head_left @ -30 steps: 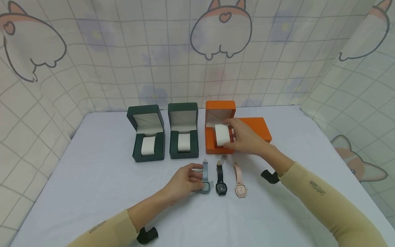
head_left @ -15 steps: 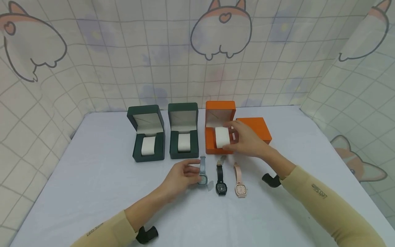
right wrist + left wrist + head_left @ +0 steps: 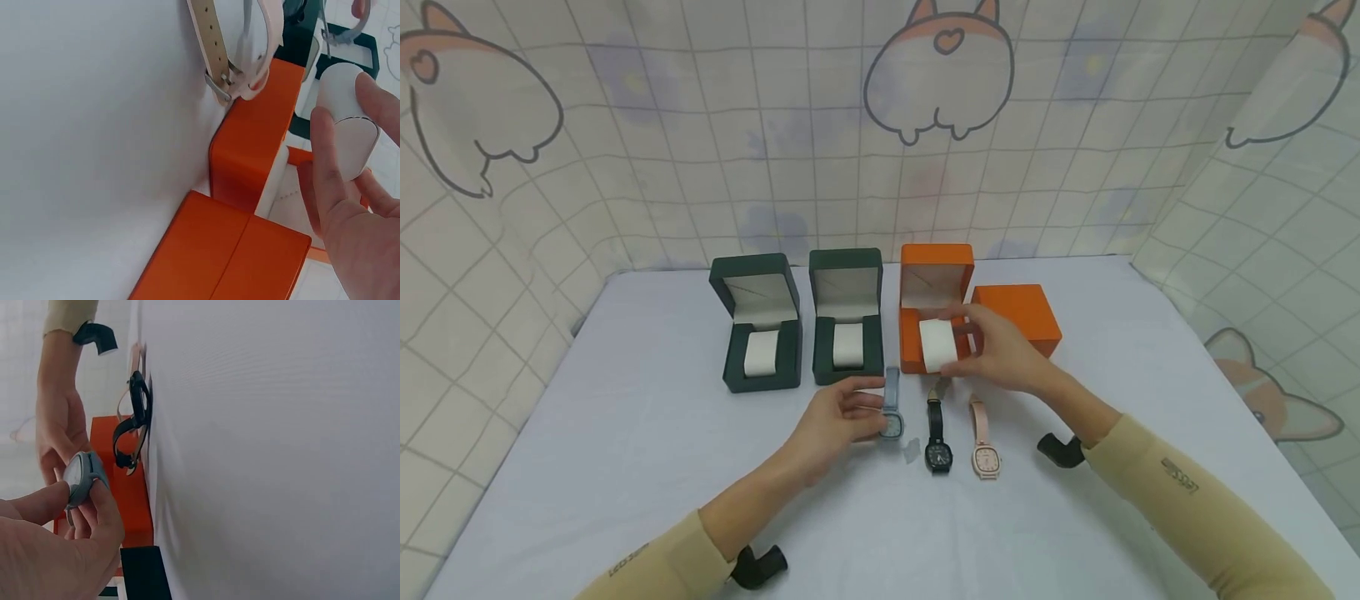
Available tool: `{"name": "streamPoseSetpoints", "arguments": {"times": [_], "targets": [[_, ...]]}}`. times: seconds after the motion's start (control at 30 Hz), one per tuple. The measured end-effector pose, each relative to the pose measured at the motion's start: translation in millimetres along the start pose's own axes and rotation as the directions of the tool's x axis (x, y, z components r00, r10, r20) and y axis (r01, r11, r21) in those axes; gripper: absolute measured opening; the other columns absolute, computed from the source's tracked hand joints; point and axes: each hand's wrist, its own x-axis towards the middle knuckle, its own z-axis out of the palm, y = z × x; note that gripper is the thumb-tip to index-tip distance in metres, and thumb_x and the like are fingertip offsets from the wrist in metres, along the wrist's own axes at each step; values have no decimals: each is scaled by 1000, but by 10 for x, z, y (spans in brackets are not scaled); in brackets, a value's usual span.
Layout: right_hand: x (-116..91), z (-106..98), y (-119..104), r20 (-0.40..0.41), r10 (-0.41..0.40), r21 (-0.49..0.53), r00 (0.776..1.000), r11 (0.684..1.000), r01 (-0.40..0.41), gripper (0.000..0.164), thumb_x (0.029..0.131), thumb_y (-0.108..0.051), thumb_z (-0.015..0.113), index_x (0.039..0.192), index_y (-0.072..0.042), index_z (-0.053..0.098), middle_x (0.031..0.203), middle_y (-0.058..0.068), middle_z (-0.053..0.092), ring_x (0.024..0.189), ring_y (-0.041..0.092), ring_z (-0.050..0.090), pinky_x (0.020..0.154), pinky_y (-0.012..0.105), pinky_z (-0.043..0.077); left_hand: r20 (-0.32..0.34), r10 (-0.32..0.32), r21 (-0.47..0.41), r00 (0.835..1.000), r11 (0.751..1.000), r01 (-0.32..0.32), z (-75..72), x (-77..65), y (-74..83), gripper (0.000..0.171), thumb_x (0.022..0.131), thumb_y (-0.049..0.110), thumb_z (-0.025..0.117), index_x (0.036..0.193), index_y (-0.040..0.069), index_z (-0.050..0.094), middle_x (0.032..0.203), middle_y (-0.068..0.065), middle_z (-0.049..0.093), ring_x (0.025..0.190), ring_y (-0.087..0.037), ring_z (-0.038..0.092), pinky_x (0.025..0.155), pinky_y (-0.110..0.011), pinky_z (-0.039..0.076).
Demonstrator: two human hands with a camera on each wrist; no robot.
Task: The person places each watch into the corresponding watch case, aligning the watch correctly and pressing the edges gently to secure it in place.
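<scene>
L hand [image 3: 838,417] has the blue watch [image 3: 892,423] pinched btwn thumb & fingers, up off the bench [image 3: 700,475], in front of the open orange box [image 3: 910,343] & a bit to its L. R hand [image 3: 996,354] grips the white cushion [image 3: 937,346] by its ends, over the front edge of that box.

Chg vs. 1 sec ago: watch is up off the cloth & closer to the box; cushion is drawn fwd. Means both parts are now in hand, nr each other but apart; strap isn't round the cushion yet.

Further out: black watch [image 3: 937,457] lies in front of the open orange box, pink watch [image 3: 986,460] in front & slightly R. Closed orange box [image 3: 1018,315] sits just R of it; two green boxes [image 3: 872,354], lids up, stand to its L, each w/ its own cushion.

Writing: dark print on R sleeve [image 3: 1195,500], can't read for sure; dial markings too small, no brand legible.
</scene>
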Motion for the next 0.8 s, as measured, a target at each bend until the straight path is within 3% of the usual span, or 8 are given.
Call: {"name": "streamPoseSetpoints", "arguments": {"times": [0.27, 0.8], "targets": [[-36, 51, 38, 45, -60, 131, 997, 990, 54, 69, 82, -1, 86, 141, -10, 52, 143, 10, 51, 119, 35, 58, 82, 35, 61, -39, 12, -28, 999, 1000, -13, -23, 46, 25, 50, 93, -7, 71, 140, 4, 59, 120, -12, 68, 107, -24, 68, 90, -35, 58], [-112, 107, -31, 116, -65, 169, 991, 985, 44, 73, 80, -4, 89, 142, -16, 52, 144, 5, 52, 125, 35, 57, 84, 33, 60, -82, 14, -73, 997, 997, -20, -2, 126, 114, 50, 92, -7, 72, 139, 4, 60, 118, -11, 69, 106, -24, 69, 90, -35, 58]]}}
